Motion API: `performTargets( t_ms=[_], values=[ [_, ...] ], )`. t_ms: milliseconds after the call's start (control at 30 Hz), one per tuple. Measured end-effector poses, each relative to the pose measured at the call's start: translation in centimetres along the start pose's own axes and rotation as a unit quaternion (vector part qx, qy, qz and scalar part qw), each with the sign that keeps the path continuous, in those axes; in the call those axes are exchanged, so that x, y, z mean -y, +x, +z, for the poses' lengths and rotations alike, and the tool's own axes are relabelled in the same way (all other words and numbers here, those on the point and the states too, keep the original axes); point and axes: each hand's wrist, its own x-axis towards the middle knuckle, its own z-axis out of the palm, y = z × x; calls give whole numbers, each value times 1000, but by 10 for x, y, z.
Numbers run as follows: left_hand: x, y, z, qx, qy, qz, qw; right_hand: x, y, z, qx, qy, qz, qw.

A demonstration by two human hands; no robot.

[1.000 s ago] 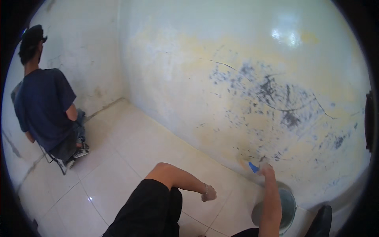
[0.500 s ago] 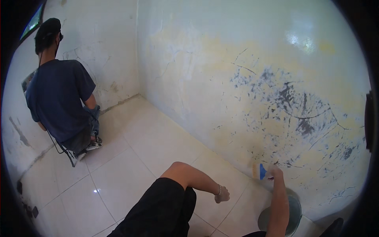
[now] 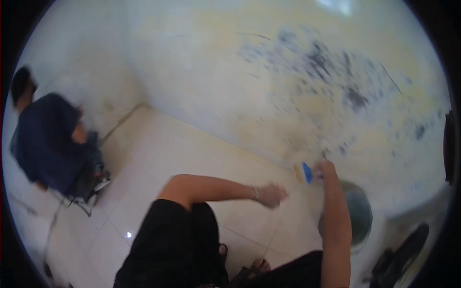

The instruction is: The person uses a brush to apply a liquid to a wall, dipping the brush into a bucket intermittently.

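In my right hand (image 3: 325,171) is a wide flat brush (image 3: 306,173) with pale tan bristles and a blue body, its bristles pointing left. Both are close to the foot of the patchy wall (image 3: 269,129); whether the bristles touch it I cannot tell. Below that hand, partly behind my right forearm, stands a grey-green bucket (image 3: 360,213). My left hand (image 3: 272,195), a bracelet at its wrist, hovers over the floor to the left of the brush. Motion smears its fingers.
The wall has dark scraped marks (image 3: 317,60), cracks and yellowish patches. At the left, another person (image 3: 50,139) in a dark shirt sits low near the other wall. Pale tiles (image 3: 158,153) cover the floor. A dark object (image 3: 403,254) lies at the lower right.
The view has tilted down and turned right, so the wall and the other person appear shifted. My left hand is nearer the brush. The brush stays in my right hand.
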Motion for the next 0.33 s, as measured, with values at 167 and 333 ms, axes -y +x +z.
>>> performTargets(
  t_ms=[167,333],
  values=[
    [-1,78,-123,-289,-158,-165,930,35,-28,-17,40,112,65,991],
    [-10,217,-144,-188,-125,-37,974,9,-30,-12,207,188,133,951]
  ],
)
